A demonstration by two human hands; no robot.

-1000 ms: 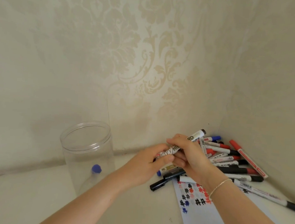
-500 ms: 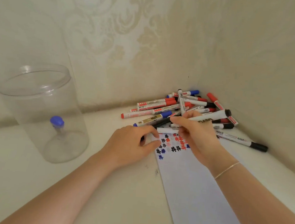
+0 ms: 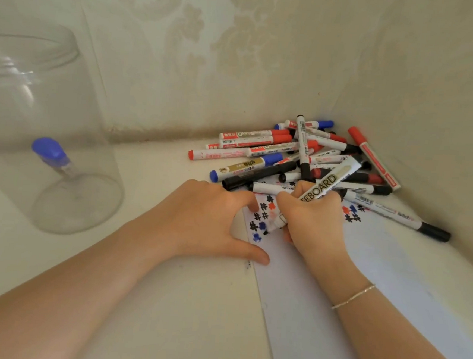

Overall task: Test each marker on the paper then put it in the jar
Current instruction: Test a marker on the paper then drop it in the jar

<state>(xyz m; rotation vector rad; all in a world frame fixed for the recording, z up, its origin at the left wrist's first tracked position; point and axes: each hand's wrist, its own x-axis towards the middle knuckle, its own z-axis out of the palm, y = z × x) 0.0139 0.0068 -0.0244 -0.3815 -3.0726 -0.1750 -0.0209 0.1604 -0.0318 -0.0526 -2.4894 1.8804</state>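
Two bare hands work at a white paper strip [image 3: 318, 313] marked with small scribbles.
Right hand [image 3: 315, 222] grips a white whiteboard marker [image 3: 321, 187], tip on the paper; left hand [image 3: 206, 222] lies flat, fingers straight, pinning the paper's left edge. Beyond the paper lies a heap of red, blue and black markers [image 3: 296, 155]; far left of it, a clear plastic jar [image 3: 36, 124] holds one blue-capped marker [image 3: 51, 152].

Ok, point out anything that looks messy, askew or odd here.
The untested markers lie in a crisscrossed heap in the corner, some overlapping the top of the paper. The jar holds just one blue-capped marker, leaning. Nothing looks spilled or broken.
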